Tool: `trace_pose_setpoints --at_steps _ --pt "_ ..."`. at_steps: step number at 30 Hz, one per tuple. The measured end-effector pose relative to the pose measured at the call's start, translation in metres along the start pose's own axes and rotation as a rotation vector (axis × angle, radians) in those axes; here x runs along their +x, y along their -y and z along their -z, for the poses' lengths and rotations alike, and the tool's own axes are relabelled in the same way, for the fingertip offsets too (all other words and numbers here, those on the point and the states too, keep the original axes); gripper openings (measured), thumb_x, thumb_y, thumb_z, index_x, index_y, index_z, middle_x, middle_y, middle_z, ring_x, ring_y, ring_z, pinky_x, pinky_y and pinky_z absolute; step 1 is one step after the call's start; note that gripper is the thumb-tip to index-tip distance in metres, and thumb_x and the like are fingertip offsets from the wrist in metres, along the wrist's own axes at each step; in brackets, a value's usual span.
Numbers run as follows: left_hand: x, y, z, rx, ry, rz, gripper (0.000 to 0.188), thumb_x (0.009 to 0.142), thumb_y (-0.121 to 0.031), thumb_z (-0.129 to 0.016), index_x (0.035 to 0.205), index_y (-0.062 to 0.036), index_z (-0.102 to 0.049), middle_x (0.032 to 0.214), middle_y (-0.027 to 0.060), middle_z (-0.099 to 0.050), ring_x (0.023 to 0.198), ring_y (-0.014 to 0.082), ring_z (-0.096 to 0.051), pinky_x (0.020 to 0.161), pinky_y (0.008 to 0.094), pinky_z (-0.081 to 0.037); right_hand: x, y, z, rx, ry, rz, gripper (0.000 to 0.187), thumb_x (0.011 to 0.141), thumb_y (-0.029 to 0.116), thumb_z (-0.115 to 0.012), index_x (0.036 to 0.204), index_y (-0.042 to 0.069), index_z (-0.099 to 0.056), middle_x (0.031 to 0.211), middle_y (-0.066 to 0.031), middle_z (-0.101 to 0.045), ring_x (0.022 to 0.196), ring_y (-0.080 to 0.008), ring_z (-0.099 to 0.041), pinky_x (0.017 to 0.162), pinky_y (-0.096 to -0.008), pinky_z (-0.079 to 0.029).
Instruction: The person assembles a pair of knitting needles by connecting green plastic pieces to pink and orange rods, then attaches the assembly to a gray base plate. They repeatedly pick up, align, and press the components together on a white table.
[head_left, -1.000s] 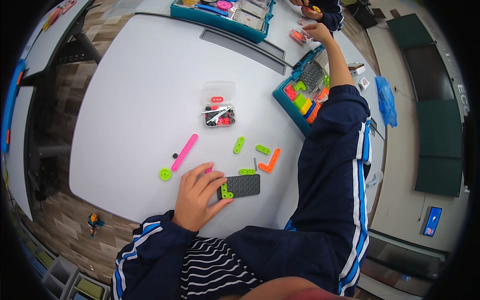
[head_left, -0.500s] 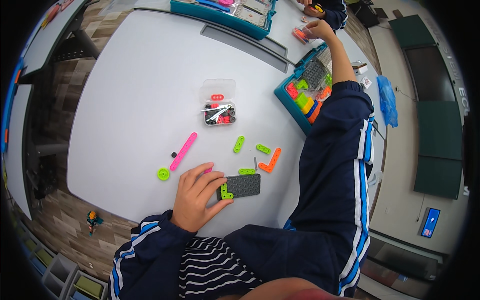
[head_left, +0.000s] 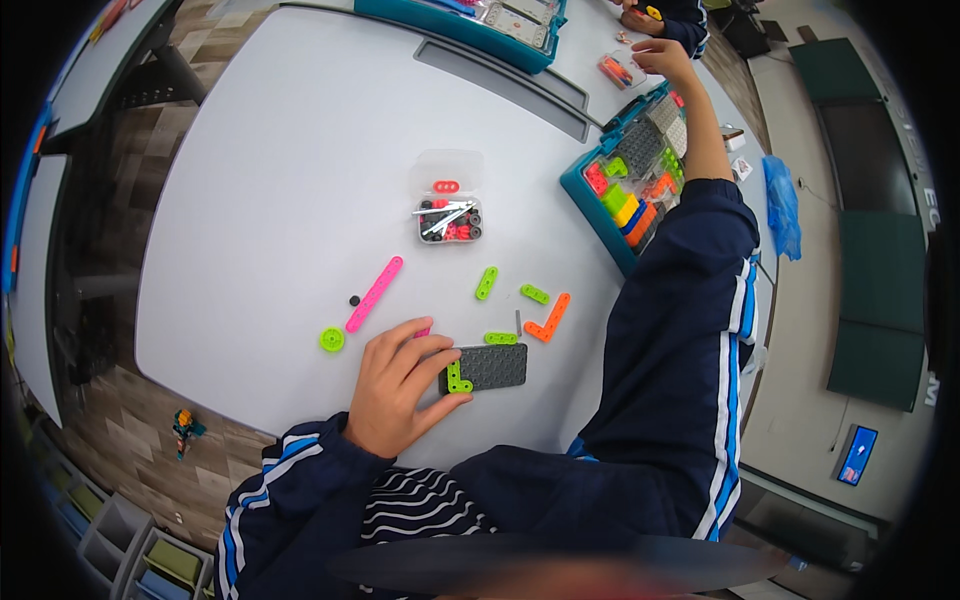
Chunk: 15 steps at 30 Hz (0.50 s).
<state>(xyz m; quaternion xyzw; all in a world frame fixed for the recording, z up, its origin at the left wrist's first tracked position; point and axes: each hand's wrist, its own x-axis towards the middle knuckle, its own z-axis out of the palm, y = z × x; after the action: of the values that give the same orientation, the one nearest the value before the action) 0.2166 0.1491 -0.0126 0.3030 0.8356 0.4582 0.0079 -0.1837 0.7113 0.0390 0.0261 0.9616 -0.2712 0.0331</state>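
Observation:
My left hand (head_left: 400, 385) grips a dark grey perforated plate (head_left: 495, 367) at its left end, thumb on the near edge and fingers over the far edge. A green L-shaped piece (head_left: 458, 380) lies on that end of the plate. Just beyond the fingers shows part of a pink piece (head_left: 424, 328). My right arm stretches far across the table. Its hand (head_left: 668, 58) pinches the right edge of a small clear box (head_left: 620, 72) with orange pieces inside; the exact finger contact is too small to see well.
Beyond the plate lie green pieces (head_left: 487, 283), an orange angled piece (head_left: 547, 318), and a pink strip (head_left: 374, 294). A green wheel (head_left: 332, 340) sits left. An open parts box (head_left: 450, 219) stands mid-table, a teal case (head_left: 590, 205) under my right arm. Another person's hand (head_left: 641, 20) is at the far side.
My right hand has drawn slightly back to the right, and the small clear box has shifted a little the same way. My left hand keeps its hold; the whole view has shifted slightly.

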Motion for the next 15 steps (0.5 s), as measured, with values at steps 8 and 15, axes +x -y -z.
trace_pose_setpoints --at_steps 8,15 --pt "0.0 -0.003 0.01 -0.159 -0.124 -0.045 0.051 0.071 -0.018 -0.092 0.118 -0.0077 -0.073 0.099 0.0061 -0.068 0.094 0.0256 -0.06 0.085 0.038 -0.048 -0.066 0.053 0.044 0.154 -0.027 0.19 0.044 0.095 0.019 -0.075 0.134 -0.001 -0.067 0.116 -0.0104 -0.075 0.107 -0.0174 -0.072 0.098 -0.029 -0.054" --pt "-0.011 0.0 0.018 -1.105 -0.035 0.374 0.051 0.103 -0.029 -0.06 0.142 0.0041 -0.058 0.119 0.0134 -0.07 0.096 0.0146 -0.063 0.088 0.0273 -0.048 -0.254 0.228 -0.022 0.377 -0.066 0.501 0.038 0.091 0.01 -0.078 0.127 -0.002 -0.071 0.115 -0.0136 -0.075 0.105 -0.0194 -0.073 0.098 -0.0312 -0.056"
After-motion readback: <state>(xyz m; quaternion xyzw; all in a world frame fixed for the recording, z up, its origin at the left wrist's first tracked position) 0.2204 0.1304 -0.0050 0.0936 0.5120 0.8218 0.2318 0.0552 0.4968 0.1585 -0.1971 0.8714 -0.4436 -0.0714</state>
